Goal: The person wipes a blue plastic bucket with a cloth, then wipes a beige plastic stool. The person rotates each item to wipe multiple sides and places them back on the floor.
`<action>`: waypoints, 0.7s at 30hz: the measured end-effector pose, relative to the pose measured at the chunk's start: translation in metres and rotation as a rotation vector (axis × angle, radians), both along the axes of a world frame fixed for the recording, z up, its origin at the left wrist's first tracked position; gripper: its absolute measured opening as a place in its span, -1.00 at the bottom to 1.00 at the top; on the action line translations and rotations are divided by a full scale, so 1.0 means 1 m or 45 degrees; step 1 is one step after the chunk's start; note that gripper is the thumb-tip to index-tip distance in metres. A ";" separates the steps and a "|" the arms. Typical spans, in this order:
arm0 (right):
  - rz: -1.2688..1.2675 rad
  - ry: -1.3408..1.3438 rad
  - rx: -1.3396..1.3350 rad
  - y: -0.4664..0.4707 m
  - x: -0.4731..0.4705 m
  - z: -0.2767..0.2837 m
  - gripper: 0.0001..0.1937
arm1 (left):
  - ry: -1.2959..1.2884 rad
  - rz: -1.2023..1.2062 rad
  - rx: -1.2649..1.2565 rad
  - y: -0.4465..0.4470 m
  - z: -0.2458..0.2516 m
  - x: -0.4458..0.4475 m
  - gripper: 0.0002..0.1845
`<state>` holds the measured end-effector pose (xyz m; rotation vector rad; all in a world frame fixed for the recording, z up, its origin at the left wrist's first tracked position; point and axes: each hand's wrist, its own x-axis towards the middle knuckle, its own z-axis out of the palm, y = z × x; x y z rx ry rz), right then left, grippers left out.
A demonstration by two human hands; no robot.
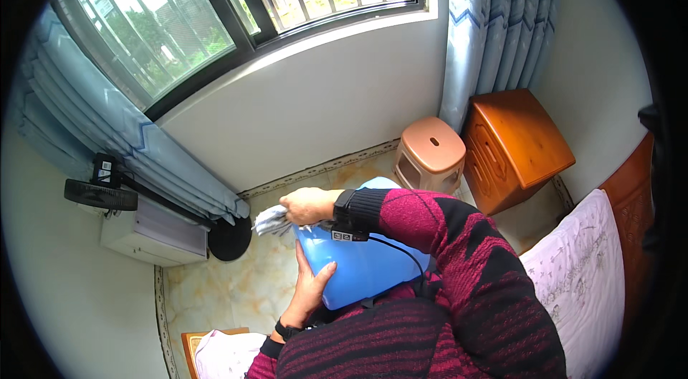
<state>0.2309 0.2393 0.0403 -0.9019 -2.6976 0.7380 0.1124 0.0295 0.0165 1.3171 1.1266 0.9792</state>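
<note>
A blue plastic object with smooth, rounded edges (355, 266), perhaps a stool or a bin, rests against my body at the centre. My left hand (310, 285) grips its near left edge, the thumb lying on the blue surface. At its far left edge my right hand (309, 206) is closed on a crumpled white and grey cloth (271, 219), which hangs out past the fingers to the left. My right forearm crosses above the blue object and hides part of it. Each wrist wears a black band; a small black device with a cable sits by the right one.
Beyond the blue object stand a pinkish-tan plastic stool (433, 145) and an orange wooden bedside cabinet (518, 142). Beds with pale covers lie at right (578, 282) and lower left (228, 349). A black fan (101, 194) and a white cabinet (161, 231) stand at left, below blue curtains (118, 105).
</note>
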 end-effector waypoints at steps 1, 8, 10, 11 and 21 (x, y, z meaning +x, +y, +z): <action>-0.028 -0.019 -0.015 0.010 0.009 -0.011 -0.69 | -0.029 -0.019 0.007 -0.004 0.003 -0.001 0.28; -0.332 -0.311 -0.282 0.025 0.087 -0.005 -0.62 | 0.041 0.010 0.038 -0.010 -0.003 -0.005 0.35; -0.371 -0.193 -0.329 0.000 0.111 0.011 -0.60 | 0.013 -0.012 0.025 -0.008 -0.006 -0.006 0.34; -0.400 -0.117 -0.340 -0.013 0.121 0.019 -0.61 | -0.001 -0.011 0.044 -0.007 -0.006 -0.006 0.33; -0.438 0.467 0.590 -0.187 0.174 -0.013 -0.46 | -0.049 0.032 -0.121 0.018 -0.004 -0.003 0.17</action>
